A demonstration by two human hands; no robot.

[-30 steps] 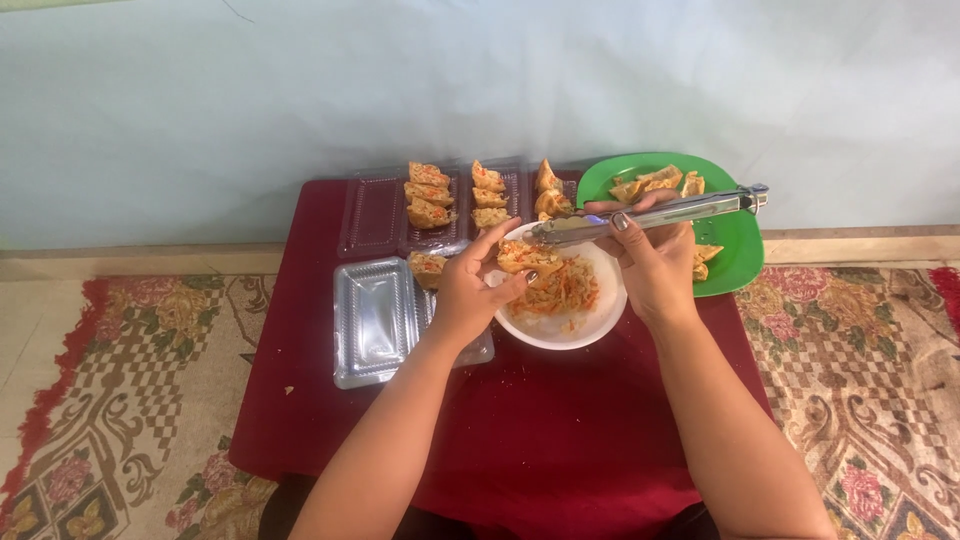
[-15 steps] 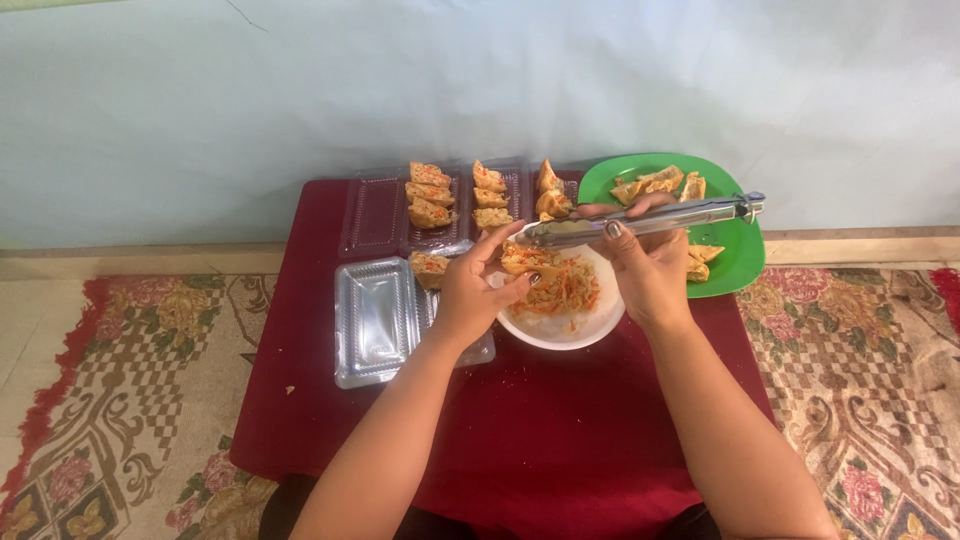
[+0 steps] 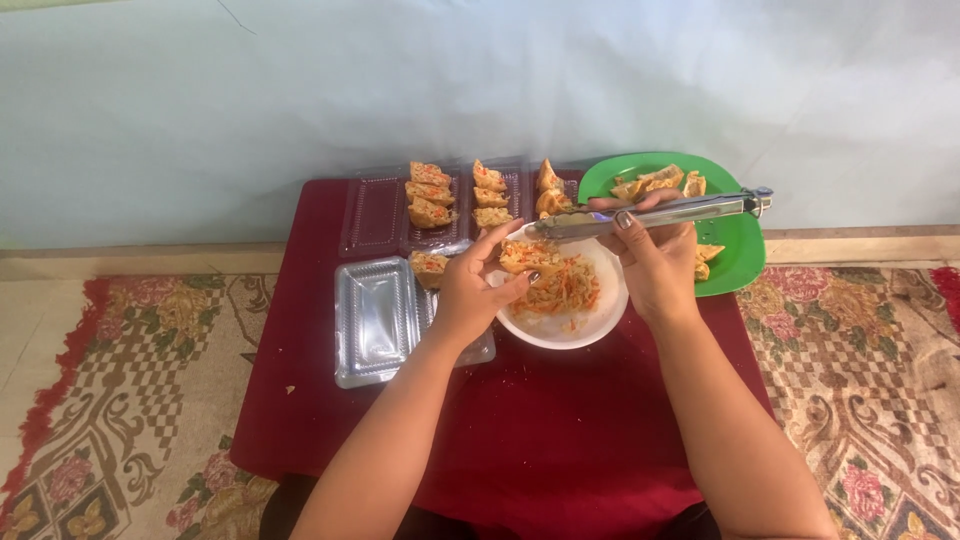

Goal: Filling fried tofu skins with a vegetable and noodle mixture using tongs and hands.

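A stuffed tofu piece [image 3: 527, 256], golden-brown and split open, sits pinched in the fingers of the left hand [image 3: 475, 290] just above the far left rim of a white bowl [image 3: 600, 322] holding shredded orange and pale vegetable filling [image 3: 562, 290]. The right hand [image 3: 655, 262] is closed around metal tongs [image 3: 650, 213], whose tips are pressed together over the piece; whether they carry filling is too small to tell. The piece looks light, soft and likely oily, so it would probably tear or spill if squeezed; the firmer fried outer sides seem the safest place to hold. Further away, clear plastic trays [image 3: 380, 213] hold rows of similar pieces, with an empty tray [image 3: 373, 318] nearer on the left. A green plate [image 3: 740, 240] with more pieces lies far right, all on a dark red table [image 3: 560, 440].
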